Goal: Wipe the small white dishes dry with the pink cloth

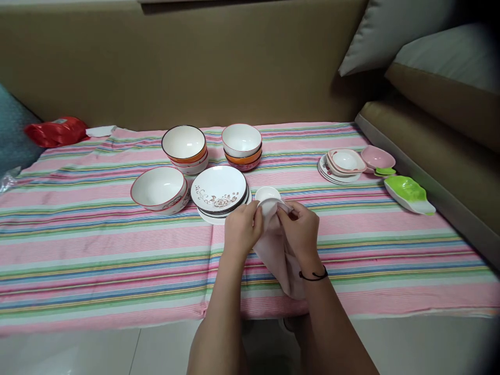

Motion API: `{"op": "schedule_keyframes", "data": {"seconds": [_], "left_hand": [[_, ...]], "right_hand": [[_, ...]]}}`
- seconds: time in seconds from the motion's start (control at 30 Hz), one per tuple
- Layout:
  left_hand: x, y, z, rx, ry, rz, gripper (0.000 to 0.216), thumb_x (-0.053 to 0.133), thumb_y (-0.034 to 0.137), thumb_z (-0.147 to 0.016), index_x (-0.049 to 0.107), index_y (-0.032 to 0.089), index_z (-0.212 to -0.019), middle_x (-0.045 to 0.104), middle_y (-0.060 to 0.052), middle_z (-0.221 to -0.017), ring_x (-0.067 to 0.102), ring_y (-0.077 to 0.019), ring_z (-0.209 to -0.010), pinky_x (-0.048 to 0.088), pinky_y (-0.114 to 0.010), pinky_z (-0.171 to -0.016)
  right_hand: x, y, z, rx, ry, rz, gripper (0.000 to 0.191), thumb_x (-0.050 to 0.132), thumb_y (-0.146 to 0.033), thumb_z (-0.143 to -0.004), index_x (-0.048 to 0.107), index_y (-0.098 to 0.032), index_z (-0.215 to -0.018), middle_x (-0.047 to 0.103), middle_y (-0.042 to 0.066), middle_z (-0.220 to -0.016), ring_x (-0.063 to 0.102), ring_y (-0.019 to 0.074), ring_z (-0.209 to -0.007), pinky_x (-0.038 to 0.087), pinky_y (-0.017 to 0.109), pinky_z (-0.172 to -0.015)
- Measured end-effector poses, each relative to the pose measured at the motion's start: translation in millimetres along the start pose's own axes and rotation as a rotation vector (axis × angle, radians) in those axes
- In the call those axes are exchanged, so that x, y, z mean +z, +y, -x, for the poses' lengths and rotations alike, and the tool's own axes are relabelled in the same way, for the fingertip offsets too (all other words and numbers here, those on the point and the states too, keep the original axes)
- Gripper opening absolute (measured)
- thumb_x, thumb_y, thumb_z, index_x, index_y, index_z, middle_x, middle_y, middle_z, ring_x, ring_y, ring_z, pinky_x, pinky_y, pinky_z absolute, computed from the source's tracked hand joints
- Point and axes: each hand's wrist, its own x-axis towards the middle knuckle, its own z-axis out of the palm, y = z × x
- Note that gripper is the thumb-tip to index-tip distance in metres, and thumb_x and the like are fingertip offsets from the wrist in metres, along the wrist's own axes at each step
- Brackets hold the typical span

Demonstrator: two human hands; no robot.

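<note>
My left hand (244,227) is closed on the edge of a small white dish (267,203), its thumb along the near side. My right hand (300,227) pinches a pale pink cloth (273,250) against the dish, and the cloth hangs down over the striped sheet. Much of the dish is covered by the cloth and fingers. Just behind my hands stands a small white bowl (267,192). Left of it is a stack of plates, the top one a white plate (219,188) with a brown flower pattern.
Two bowl stacks (184,143) (242,139) stand at the back, with red-rimmed bowls (158,187) nearer. To the right are small plates with a square bowl (347,160), a pink bowl (378,157) and a green leaf-shaped dish (408,190). A red package (58,132) lies far left.
</note>
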Motion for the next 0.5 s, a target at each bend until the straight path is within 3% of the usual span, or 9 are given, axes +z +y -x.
{"op": "schedule_keyframes", "data": {"seconds": [0.23, 0.33, 0.43, 0.5], "left_hand": [[-7, -3, 2, 0.046, -0.065, 0.105, 0.028, 0.037, 0.028, -0.09, 0.062, 0.017, -0.09, 0.057, -0.004, -0.068, 0.051, -0.0152, -0.064, 0.032, -0.025, -0.058], [-9, 0, 1, 0.015, -0.108, 0.298, 0.027, 0.039, 0.031, -0.09, 0.062, 0.018, -0.097, 0.06, -0.003, -0.074, 0.053, -0.0148, -0.069, 0.036, -0.025, -0.063], [-7, 6, 0, -0.013, -0.14, 0.546, 0.027, 0.043, 0.035, -0.089, 0.059, 0.019, -0.105, 0.063, -0.005, -0.094, 0.056, -0.0154, -0.082, 0.04, -0.024, -0.069], [-4, 9, -1, -0.065, -0.153, 0.663, 0.03, 0.043, 0.035, -0.089, 0.054, 0.02, -0.113, 0.063, -0.004, -0.093, 0.056, -0.0146, -0.08, 0.04, -0.024, -0.067]], "right_hand": [[1, 2, -1, -0.04, -0.016, -0.141, 0.021, 0.062, -0.03, -0.073, 0.071, -0.015, -0.086, 0.067, 0.003, -0.072, 0.057, 0.0147, -0.064, 0.044, 0.025, -0.061], [2, 5, -2, 0.004, -0.009, -0.233, 0.02, 0.063, -0.028, -0.071, 0.071, -0.015, -0.085, 0.066, 0.002, -0.071, 0.057, 0.0141, -0.063, 0.044, 0.025, -0.059], [3, 8, -3, 0.094, 0.044, -0.332, 0.026, 0.066, -0.03, -0.069, 0.07, -0.014, -0.088, 0.067, 0.003, -0.073, 0.059, 0.0152, -0.065, 0.046, 0.026, -0.061], [3, 8, -3, 0.131, 0.065, -0.362, 0.028, 0.068, -0.031, -0.067, 0.07, -0.014, -0.089, 0.067, 0.004, -0.074, 0.06, 0.0158, -0.067, 0.047, 0.027, -0.062]]}}
